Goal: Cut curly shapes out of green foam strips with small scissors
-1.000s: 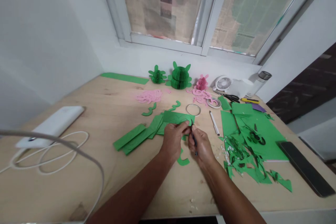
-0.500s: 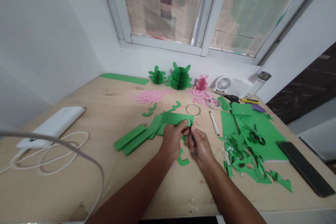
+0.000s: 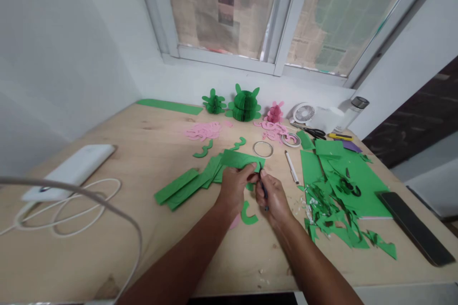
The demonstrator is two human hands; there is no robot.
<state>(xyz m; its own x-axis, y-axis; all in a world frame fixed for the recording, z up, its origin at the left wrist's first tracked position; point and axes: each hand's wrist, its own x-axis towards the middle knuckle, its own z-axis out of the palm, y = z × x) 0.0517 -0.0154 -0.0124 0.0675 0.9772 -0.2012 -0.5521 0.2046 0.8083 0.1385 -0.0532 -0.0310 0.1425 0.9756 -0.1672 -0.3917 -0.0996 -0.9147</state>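
My left hand (image 3: 234,183) is closed on a folded strip of green paper (image 3: 238,158), thumb and fingers pinching its right end. My right hand (image 3: 274,195) is wrapped round a slim dark cutting tool (image 3: 264,189), whose narrow tip meets that end of the paper; I cannot make out its exact kind. Several more green paper strips (image 3: 179,186) lie fanned out to the left of my hands. A curved green cut-out (image 3: 248,214) rests on the table between my wrists. Two wavy green pieces, one of them a cut-out (image 3: 203,149), lie farther back.
Green honeycomb paper figures (image 3: 244,105) and a pink one (image 3: 275,112) stand by the wall. Pink cut-outs (image 3: 203,131), tape rolls (image 3: 263,149), a white pen (image 3: 292,167), green scraps (image 3: 327,214) and a phone (image 3: 417,228) surround the hands. A cable (image 3: 118,214) crosses the left.
The green strip has tilted slightly in my left hand, its left end a little higher. Both hands keep nearly the same place and the same hold.
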